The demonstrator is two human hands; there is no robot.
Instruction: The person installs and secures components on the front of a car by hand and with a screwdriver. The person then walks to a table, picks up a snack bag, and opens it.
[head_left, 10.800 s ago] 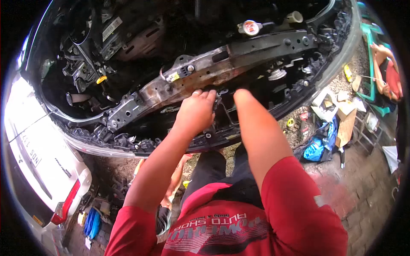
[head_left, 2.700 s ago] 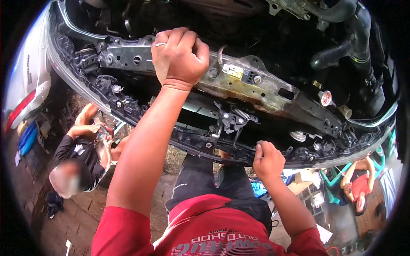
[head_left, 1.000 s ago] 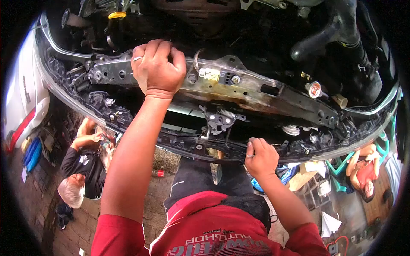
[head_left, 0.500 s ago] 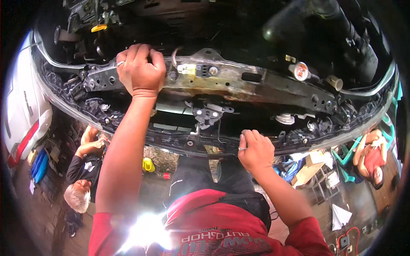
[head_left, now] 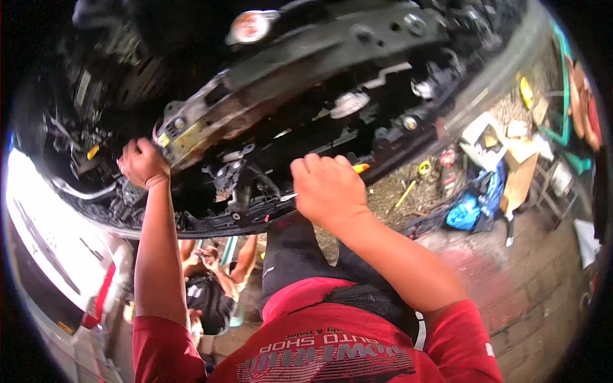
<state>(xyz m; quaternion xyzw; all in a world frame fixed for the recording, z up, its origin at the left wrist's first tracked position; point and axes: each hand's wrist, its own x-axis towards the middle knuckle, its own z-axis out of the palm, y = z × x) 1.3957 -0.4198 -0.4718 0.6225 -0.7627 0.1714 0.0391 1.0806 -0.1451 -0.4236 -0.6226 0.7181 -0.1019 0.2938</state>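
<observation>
My left hand [head_left: 144, 165] is wrapped over the metal crossbar [head_left: 255, 118] at the front of an open engine bay, beside a small yellow connector [head_left: 163, 139]. Closed in a fist, my right hand [head_left: 331, 191] is above the bay's front edge. An orange handle end [head_left: 361, 168] of a screwdriver sticks out on one side of that fist, and a thin metal shaft shows on the other. The hood latch [head_left: 237, 175] with its bracket lies between my two hands, below the crossbar. Motion blurs the bay somewhat.
A round cap with a red and white label [head_left: 250, 27] is at the top. On the ground to the right lie a blue bag [head_left: 465, 210] and cardboard [head_left: 520, 182]. A person in dark clothes [head_left: 211, 297] sits below left, near a white car [head_left: 48, 223].
My view has swung right and tilted, so the crossbar now slants. My right hand has lifted from the front edge, and the screwdriver's orange end now shows. My left hand stays on the crossbar.
</observation>
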